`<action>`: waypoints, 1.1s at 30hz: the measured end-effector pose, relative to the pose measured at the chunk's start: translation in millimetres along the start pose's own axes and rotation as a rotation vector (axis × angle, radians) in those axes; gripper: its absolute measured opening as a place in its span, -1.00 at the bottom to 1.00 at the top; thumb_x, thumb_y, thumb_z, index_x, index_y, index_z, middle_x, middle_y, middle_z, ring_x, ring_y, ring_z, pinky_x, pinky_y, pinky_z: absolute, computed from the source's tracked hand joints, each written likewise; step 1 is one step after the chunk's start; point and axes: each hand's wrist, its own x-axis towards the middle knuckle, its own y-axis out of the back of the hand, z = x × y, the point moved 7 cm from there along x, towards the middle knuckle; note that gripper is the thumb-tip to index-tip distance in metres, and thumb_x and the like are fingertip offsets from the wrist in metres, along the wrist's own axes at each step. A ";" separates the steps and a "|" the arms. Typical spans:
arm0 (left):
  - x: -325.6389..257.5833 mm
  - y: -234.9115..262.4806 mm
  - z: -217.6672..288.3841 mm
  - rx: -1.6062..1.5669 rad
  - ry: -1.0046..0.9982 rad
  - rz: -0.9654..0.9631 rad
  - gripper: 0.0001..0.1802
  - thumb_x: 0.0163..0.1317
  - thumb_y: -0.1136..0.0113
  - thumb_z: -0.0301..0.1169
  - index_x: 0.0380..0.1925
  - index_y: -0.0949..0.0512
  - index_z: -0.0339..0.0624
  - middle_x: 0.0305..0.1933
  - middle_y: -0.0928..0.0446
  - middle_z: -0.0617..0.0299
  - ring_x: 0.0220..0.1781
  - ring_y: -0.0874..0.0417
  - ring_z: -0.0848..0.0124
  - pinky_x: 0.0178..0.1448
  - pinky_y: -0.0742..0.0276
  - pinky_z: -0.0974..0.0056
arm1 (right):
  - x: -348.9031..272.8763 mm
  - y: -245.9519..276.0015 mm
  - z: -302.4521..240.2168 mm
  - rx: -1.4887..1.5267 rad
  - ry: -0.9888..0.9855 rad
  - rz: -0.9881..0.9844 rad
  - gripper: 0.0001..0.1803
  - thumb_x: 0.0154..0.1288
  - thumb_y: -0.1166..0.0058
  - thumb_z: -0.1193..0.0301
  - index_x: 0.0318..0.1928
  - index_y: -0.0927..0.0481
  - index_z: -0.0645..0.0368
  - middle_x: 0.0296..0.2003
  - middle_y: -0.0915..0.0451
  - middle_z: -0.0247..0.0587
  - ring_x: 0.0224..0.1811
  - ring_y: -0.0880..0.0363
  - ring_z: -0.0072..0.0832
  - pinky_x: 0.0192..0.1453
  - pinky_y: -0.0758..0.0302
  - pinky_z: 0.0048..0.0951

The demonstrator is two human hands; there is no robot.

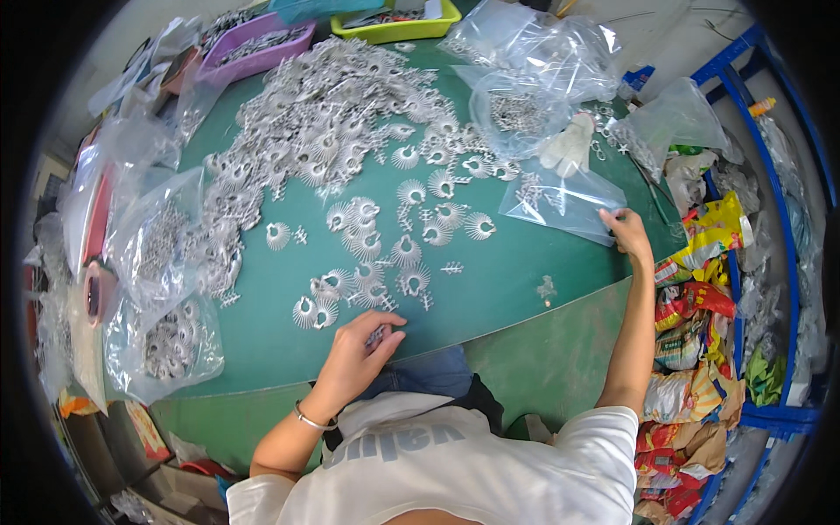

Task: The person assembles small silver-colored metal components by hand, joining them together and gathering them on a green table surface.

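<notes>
My left hand (354, 350), a bracelet at its wrist, is curled at the table's near edge around small silver metal pieces (376, 336); their exact shape is mostly hidden by the fingers. At the right, my right hand (626, 231) pinches the corner of a flat clear plastic bag (573, 210) lying on the table, with a few small silver pieces under or in its left end. Between the hands lie loose fan-shaped silver metal pieces (406, 251) and small branched silver pieces (451, 268). Farther back is a large pile of fan-shaped pieces (306, 114).
Filled clear bags (166, 341) line the left side of the green table (490, 289). Purple (258, 48) and yellow-green trays (398, 31) stand at the back. A white glove (569, 147) lies near more bags. Right of the table is a blue rack (787, 262) beside colourful sacks (691, 306).
</notes>
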 end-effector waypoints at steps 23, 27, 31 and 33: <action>-6.6 -0.8 -6.4 -0.056 -0.041 -0.023 -0.84 0.08 -0.17 -0.55 -0.29 -0.53 -0.28 -0.51 -0.41 0.20 -0.51 -0.35 0.46 -0.38 -0.32 0.38 | -11.5 6.8 -141.9 -0.462 0.647 0.137 -0.68 0.12 -0.04 0.33 -0.55 -0.40 0.38 -0.72 -0.29 -0.04 -0.68 -0.22 -0.36 -0.52 -0.23 -0.32; -8.9 5.1 -9.0 -0.051 -0.027 -0.017 -0.84 0.09 -0.16 -0.54 -0.29 -0.53 -0.27 -0.50 -0.41 0.19 -0.51 -0.36 0.46 -0.38 -0.33 0.38 | -33.1 -5.6 -165.5 -0.481 0.666 0.171 -0.68 0.13 -0.05 0.32 -0.55 -0.41 0.36 -0.69 -0.36 0.03 -0.64 -0.31 -0.14 -0.49 -0.28 -0.24; -8.4 1.5 -13.8 -0.067 -0.036 -0.019 -0.84 0.09 -0.16 -0.53 -0.28 -0.52 -0.29 -0.51 -0.41 0.16 -0.56 -0.35 0.42 -0.43 -0.32 0.34 | -57.4 -20.9 -171.0 -0.502 0.625 0.229 -0.72 0.14 -0.10 0.29 -0.47 -0.47 0.29 -0.68 -0.42 -0.02 -0.64 -0.39 -0.14 -0.50 -0.30 -0.23; -7.4 0.8 -13.8 -0.053 -0.036 -0.018 -0.84 0.10 -0.15 -0.53 -0.28 -0.52 -0.29 -0.51 -0.43 0.15 -0.58 -0.36 0.40 -0.44 -0.33 0.33 | -94.3 -28.4 -190.2 -0.530 0.573 0.417 -0.75 0.15 -0.12 0.29 -0.43 -0.48 0.25 -0.68 -0.43 -0.04 -0.62 -0.42 -0.16 -0.51 -0.31 -0.25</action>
